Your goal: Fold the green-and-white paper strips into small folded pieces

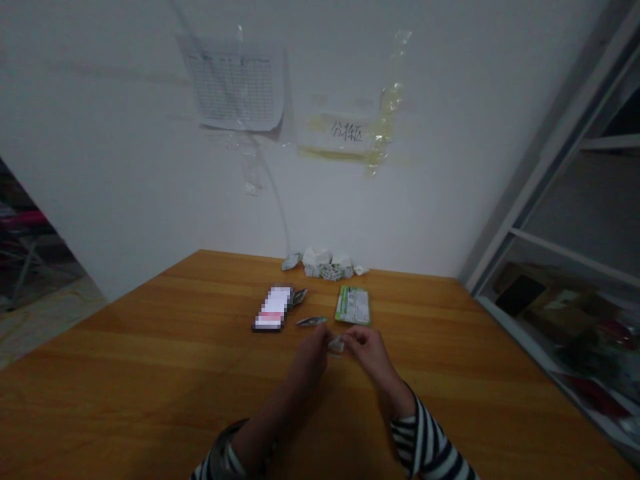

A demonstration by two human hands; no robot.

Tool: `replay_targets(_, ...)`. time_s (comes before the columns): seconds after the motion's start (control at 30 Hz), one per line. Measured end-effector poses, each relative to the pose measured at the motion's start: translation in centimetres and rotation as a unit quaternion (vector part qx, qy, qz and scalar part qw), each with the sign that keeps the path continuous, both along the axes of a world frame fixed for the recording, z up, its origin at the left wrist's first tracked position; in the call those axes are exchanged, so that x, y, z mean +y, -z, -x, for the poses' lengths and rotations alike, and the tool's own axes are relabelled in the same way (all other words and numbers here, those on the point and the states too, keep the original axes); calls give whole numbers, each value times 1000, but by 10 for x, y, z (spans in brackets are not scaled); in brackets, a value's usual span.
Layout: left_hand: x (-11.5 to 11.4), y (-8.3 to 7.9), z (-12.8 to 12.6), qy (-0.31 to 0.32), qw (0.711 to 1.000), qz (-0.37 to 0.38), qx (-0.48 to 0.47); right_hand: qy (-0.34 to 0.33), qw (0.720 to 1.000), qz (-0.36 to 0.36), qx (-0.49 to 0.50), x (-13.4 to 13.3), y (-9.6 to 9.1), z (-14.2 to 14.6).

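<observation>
My left hand (311,352) and my right hand (367,352) meet over the wooden table (150,360), fingers pinched on a small pale wrapper (336,344) held between them. Just beyond it lies a small dark packet (312,321). A green and white pouch (353,305) lies flat behind my right hand. A phone (273,309) rests to the left of the packets, with another small packet (299,296) at its far corner. My sleeves are striped.
A heap of crumpled wrappers (325,263) sits against the white wall at the table's back edge. A printed sheet (235,87) and a taped label (345,137) hang on the wall. Metal shelving (565,267) with goods stands at the right.
</observation>
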State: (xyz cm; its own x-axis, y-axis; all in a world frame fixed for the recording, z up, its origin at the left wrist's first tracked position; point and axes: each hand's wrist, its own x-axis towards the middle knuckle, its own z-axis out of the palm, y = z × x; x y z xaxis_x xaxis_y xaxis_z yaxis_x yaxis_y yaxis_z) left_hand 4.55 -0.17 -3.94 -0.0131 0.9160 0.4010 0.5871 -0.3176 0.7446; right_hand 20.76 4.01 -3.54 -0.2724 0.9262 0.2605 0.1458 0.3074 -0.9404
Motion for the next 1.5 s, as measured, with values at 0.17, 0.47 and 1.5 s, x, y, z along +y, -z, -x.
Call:
replay_targets(0.17, -1, -9, -5, -1, 997, -12, -72, 35, 999, -10, 8, -2, 2, 3)
replay_targets(0.47, 4, -7, -4, -32, 984, 7, -176, 72, 997, -13, -6, -7, 1, 7)
replay_targets(1.5, 11, -5, 2, -35, 983, 59, -170, 60, 995, -69, -32, -11, 16, 19)
